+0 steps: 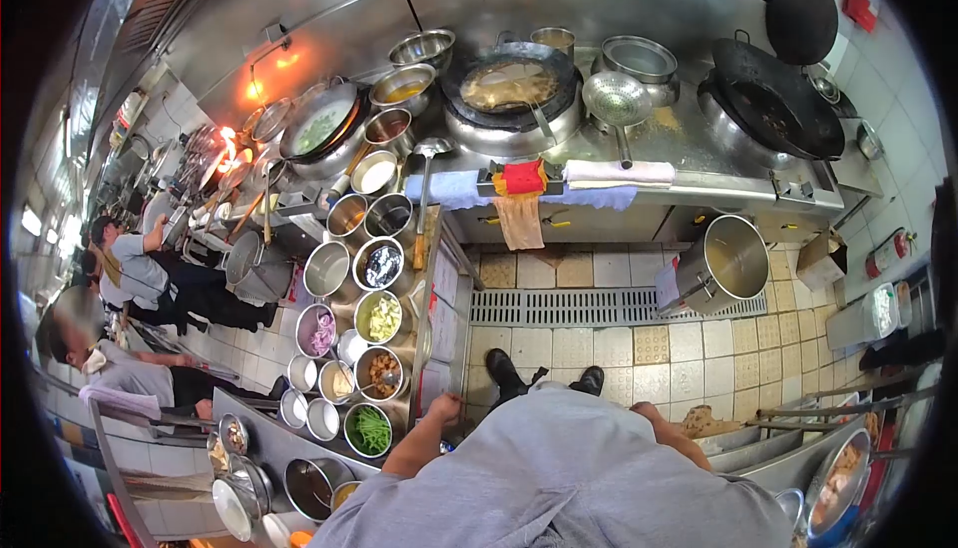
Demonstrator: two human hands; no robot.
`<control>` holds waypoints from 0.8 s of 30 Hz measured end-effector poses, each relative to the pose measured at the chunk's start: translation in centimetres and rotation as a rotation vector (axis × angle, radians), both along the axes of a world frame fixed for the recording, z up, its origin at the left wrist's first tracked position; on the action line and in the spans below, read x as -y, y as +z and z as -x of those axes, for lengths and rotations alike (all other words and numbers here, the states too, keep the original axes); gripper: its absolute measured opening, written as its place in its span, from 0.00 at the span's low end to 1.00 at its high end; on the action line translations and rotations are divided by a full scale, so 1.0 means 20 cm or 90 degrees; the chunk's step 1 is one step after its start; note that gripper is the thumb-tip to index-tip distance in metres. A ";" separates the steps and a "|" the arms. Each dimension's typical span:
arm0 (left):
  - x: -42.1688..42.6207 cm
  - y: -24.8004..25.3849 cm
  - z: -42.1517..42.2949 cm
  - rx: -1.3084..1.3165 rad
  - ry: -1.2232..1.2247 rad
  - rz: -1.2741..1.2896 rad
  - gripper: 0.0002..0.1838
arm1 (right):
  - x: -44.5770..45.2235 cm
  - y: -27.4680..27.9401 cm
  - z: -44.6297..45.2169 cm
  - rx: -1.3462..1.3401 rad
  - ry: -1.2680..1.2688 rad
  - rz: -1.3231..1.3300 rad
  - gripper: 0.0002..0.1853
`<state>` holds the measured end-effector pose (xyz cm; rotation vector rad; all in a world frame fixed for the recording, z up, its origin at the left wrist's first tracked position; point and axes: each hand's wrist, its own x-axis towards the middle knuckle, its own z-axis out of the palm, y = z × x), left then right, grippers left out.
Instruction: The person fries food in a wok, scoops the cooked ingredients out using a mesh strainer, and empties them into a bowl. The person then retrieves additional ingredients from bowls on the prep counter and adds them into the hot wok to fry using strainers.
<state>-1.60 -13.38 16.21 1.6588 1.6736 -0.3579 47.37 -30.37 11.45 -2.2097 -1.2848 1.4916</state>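
Note:
Low beside the prep counter's edge is my left hand [444, 409], its fingers curled in; what they hold, if anything, is too small to make out. My right hand [647, 410] hangs at my other side, its fingers mostly hidden. Nearest my left hand on the counter are a pot of green vegetables [370, 430], a pot of brown pieces with a spoon [379, 373] and a pot of pale green pieces [378, 316]. Ahead, a wok [510, 84] with liquid and a ladle sits on the stove [469, 144], a perforated strainer [617, 99] to its right.
Co-workers stand at the left, one [135, 259] reaching toward the burners, where flames [229, 149] rise. A tall metal pot [735, 259] stands on the tiled floor [624, 348] ahead right. A floor drain [599, 306] crosses before my feet. Behind right is a bowl of food [838, 483].

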 end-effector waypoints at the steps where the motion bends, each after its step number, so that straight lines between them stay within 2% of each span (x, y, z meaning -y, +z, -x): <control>1: -0.02 -0.04 0.05 0.008 0.020 0.004 0.14 | 0.00 -0.05 -0.01 0.027 0.035 -0.044 0.13; 4: -0.07 -0.02 0.04 0.015 0.020 -0.007 0.15 | -0.10 0.07 0.03 0.034 0.040 -0.012 0.13; 6: -0.10 0.01 0.00 0.011 0.016 -0.012 0.15 | -0.22 0.29 0.09 0.023 -0.016 0.036 0.12; 8: -0.11 0.00 -0.05 0.039 0.022 -0.026 0.15 | -0.34 0.36 0.11 -0.001 0.042 -0.032 0.12; 9: -0.13 -0.11 -0.06 0.034 -0.081 -0.079 0.14 | -0.36 0.05 -0.02 0.134 0.367 -0.276 0.12; 10: -0.13 -0.07 -0.12 0.075 -0.058 -0.127 0.12 | -0.42 0.27 0.09 -0.069 0.025 -0.113 0.11; 11: -0.15 0.06 -0.20 0.066 -0.049 -0.077 0.14 | -0.50 0.23 0.09 -0.161 -0.075 -0.053 0.11; 12: -0.19 -0.03 -0.23 0.056 -0.073 -0.052 0.14 | -0.50 0.08 0.03 -0.244 -0.188 0.017 0.11; 13: -0.19 0.02 -0.28 0.094 -0.015 -0.048 0.13 | -0.51 -0.10 -0.04 -0.235 -0.148 0.022 0.11; 14: -0.17 0.10 -0.31 0.102 0.016 -0.053 0.13 | -0.51 -0.31 -0.10 -0.141 -0.043 -0.040 0.11; 15: -0.15 0.20 -0.35 0.130 0.049 -0.084 0.13 | -0.55 -0.42 -0.14 -0.048 0.056 -0.103 0.11; 16: -0.14 0.24 -0.38 0.158 0.077 -0.114 0.12 | -0.57 -0.48 -0.17 -0.024 0.086 -0.121 0.11; 18: -0.13 0.22 -0.38 0.171 0.115 -0.101 0.12 | -0.60 -0.52 -0.17 -0.029 0.095 -0.116 0.11; 21: -0.08 0.16 -0.33 0.181 0.058 -0.113 0.13 | -0.61 -0.53 -0.19 -0.043 0.089 -0.104 0.10; 24: 0.00 0.14 -0.22 0.100 0.046 -0.073 0.14 | -0.58 -0.55 -0.21 -0.059 0.078 -0.101 0.10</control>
